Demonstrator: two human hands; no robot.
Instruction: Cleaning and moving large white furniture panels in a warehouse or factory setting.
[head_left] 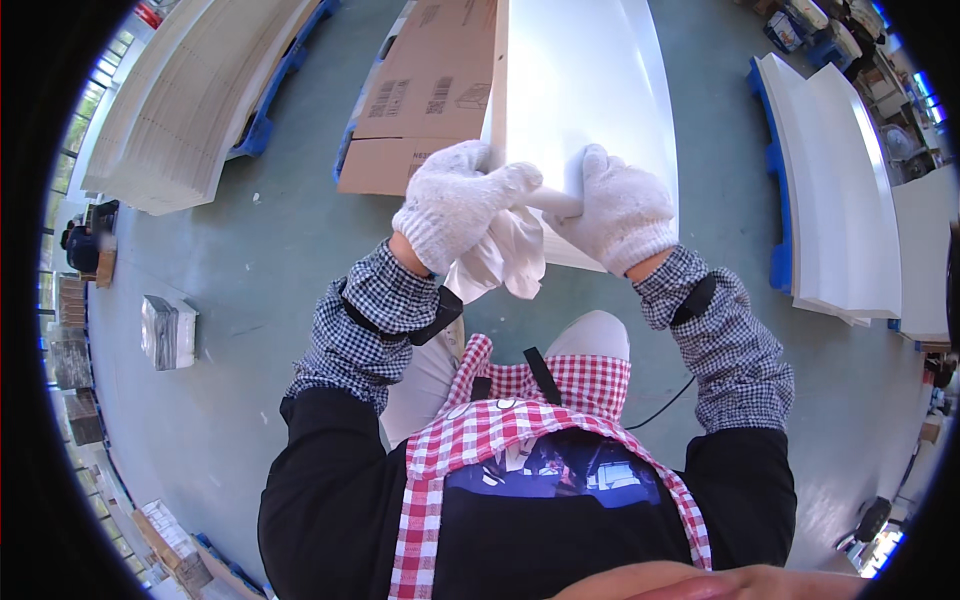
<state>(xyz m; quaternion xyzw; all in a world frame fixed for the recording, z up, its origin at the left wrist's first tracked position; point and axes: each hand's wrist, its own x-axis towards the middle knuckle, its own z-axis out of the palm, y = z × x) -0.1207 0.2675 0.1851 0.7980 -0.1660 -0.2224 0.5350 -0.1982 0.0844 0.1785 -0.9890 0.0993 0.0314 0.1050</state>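
Left hand: white knitted glove (450, 205), by the near left corner of the panel; its fingers look clamped on the cloth, thumb pointing across to the right.
Right hand: another white glove (622, 208), lying over the near end of the panel, a finger stretched forward along the top; I can't tell from here whether it grips anything.
Cloth: a crumpled white cloth (515, 250), hanging below the left hand, just off the panel's near end.
Panel: a long, glossy white panel (590, 80), running away from the person, its left edge over the cardboard.
Cardboard: a flat brown carton (425, 95), printed, partly under the panel.
Person: red-and-white checked apron (590, 385), black top, black-and-white checked sleeve covers (370, 310).
Left side: a tall curving stack of pale boards (185, 105); nearer, a small wrapped bundle (168, 332) on the grey-green floor (260, 300).
Right side: a stack of white boards (840, 200) on a blue pallet (780, 220).
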